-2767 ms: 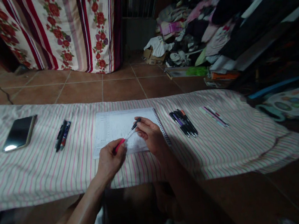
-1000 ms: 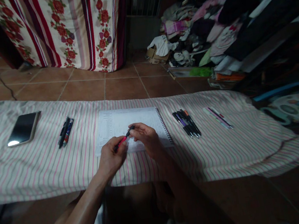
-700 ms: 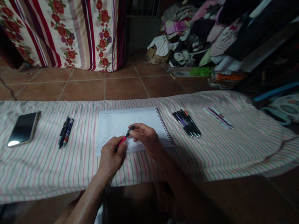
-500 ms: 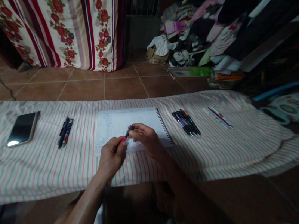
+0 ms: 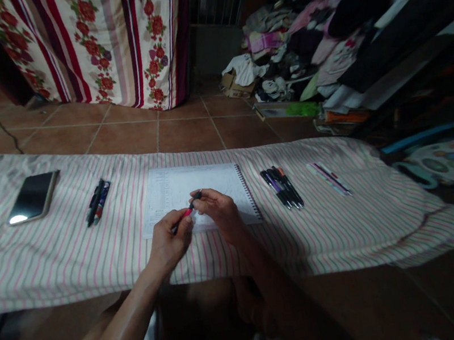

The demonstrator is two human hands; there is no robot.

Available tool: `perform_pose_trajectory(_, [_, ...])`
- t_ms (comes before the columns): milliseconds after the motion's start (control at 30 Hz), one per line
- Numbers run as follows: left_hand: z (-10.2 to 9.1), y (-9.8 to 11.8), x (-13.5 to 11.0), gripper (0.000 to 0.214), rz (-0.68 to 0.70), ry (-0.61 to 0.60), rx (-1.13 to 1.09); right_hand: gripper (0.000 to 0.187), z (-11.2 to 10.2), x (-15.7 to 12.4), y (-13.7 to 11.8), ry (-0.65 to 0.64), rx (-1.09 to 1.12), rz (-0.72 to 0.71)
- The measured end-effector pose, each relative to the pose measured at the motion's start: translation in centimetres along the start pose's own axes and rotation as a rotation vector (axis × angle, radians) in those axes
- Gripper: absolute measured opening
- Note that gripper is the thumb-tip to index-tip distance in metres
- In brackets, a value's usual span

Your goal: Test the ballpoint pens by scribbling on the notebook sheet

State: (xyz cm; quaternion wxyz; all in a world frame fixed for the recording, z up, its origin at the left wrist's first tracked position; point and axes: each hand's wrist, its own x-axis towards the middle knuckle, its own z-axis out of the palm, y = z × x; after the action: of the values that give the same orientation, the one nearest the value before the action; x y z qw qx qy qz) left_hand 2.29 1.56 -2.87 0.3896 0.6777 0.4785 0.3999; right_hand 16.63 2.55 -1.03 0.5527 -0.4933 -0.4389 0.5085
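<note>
Above a spiral notebook (image 5: 206, 176) with a printed or written page, I hold a black and pink pen (image 5: 188, 211) between both hands. My left hand (image 5: 169, 237) is closed round the pen's pink part and lower end. The fingertips of my right hand (image 5: 218, 208) pinch its black upper end, which points up and to the right. Whether that black end is a separate cap, I cannot tell. The notebook lies flat, its coil binding along the right side, and my hands hide part of its lower half.
A striped cloth (image 5: 132, 254) covers the table. To the left lie a phone (image 5: 33, 196) and a few pens (image 5: 97, 202). Right of the notebook are several dark pens (image 5: 282, 187) and some pale pens (image 5: 329, 179). Beyond stand a floral curtain (image 5: 116, 44) and heaped clothes (image 5: 297, 44).
My right hand has shifted very slightly left with the pen's black end. Both hands still grip the pen over the notebook, and the view has moved a little.
</note>
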Motion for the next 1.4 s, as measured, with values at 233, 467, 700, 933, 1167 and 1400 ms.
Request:
perform_pose_trajectory(233, [0.1, 0.0, -0.1, 0.026, -0.008, 0.028, -0.006, 0.02, 0.4, -0.2, -0.1, 0.033, -0.029, -0.006])
perform_pose_trajectory(467, [0.2, -0.3, -0.1, 0.026, 0.021, 0.047, 0.036, 0.02, 1.0, -0.2, 0.6, 0.058, -0.068, -0.01])
perform_pose_trajectory(700, [0.1, -0.1, -0.1, 0.027, 0.026, 0.025, 0.085, 0.025, 1.0, 0.0, 1.1, 0.038, 0.029, 0.031])
perform_pose_trajectory(933, [0.1, -0.2, -0.1, 0.027, 0.021, 0.024, 0.08, 0.023, 1.1, -0.3, 0.5, -0.003, 0.075, 0.008])
perform_pose_trajectory(1167, [0.2, -0.3, 0.0, 0.027, 0.012, 0.029, 0.064, 0.022, 1.0, -0.3, 0.0, -0.018, 0.084, 0.064])
perform_pose_trajectory(1400, [0.1, -0.6, 0.1, 0.028, -0.011, 0.027, 0.016, 0.031, 0.3, -0.3, 0.3, -0.094, 0.166, 0.024])
